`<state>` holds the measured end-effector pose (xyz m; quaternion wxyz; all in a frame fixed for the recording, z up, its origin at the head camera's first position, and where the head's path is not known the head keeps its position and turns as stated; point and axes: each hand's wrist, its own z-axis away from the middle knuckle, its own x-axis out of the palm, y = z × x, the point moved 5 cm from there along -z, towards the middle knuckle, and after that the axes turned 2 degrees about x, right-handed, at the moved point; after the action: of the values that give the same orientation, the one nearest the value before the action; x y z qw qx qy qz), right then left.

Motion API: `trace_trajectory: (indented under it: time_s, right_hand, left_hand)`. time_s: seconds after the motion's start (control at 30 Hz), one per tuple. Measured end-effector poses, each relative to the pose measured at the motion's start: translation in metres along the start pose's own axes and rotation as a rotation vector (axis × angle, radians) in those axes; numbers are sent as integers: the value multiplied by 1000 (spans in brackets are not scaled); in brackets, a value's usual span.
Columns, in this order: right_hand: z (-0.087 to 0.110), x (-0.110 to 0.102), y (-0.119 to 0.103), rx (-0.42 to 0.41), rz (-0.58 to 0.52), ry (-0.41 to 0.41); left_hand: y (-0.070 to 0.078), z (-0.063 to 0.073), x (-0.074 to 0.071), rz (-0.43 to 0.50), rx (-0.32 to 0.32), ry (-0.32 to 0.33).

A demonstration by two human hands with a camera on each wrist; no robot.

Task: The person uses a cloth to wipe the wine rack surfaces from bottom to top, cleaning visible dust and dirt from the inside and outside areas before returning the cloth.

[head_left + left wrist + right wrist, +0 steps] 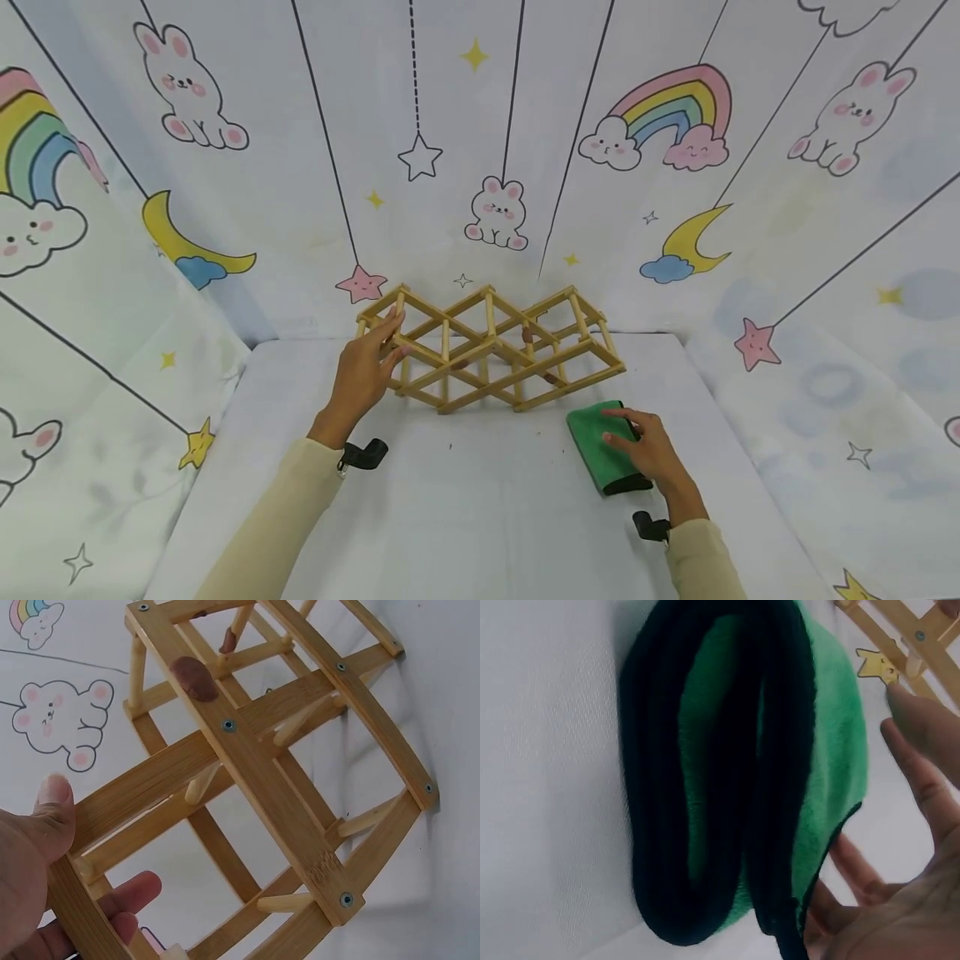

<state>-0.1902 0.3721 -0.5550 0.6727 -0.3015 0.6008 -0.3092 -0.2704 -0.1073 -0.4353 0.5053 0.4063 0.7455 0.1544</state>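
Observation:
A criss-cross wooden rack [491,342] of slats and dowels, probably a folding wine rack, stands spread out at the back of the table. My left hand [362,375] grips its left end, thumb on one side of a slat and fingers reaching through the frame. Brown smears [193,678] mark some of its slats and a dowel in the left wrist view. Nearer, to the right, lies a folded green cloth [592,446] with dark edging. My right hand [651,454] is at the cloth's right side, its fingers spread and loosely bent; whether they touch it I cannot tell.
The white table [450,517] has a few tiny dark specks [451,447] in front of the rack. Behind and on both sides hangs a pale curtain [465,108] printed with rabbits, stars and rainbows. A small black device [365,454] is strapped to each wrist.

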Motion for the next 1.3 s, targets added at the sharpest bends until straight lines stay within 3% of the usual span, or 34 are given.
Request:
trace_trajectory:
  time_s: [0.3, 0.67, 0.8, 1.03, 1.3]
  right_hand:
    - [0, 6, 21, 254, 49, -49]
    - [2, 22, 8, 265, -22, -131]
    - [3, 33, 4, 246, -42, -112]
    - [13, 24, -11, 165, -98, 112]
    - [27, 1, -68, -128, -177, 409]
  left_hand:
    - [-3, 0, 5, -2, -41, 0]
    - [-4, 0, 2, -17, -59, 15]
    - [-7, -1, 0, -21, -70, 4]
    - [-11, -2, -1, 13, -75, -45]
    - [-11, -4, 1, 26, -65, -55]
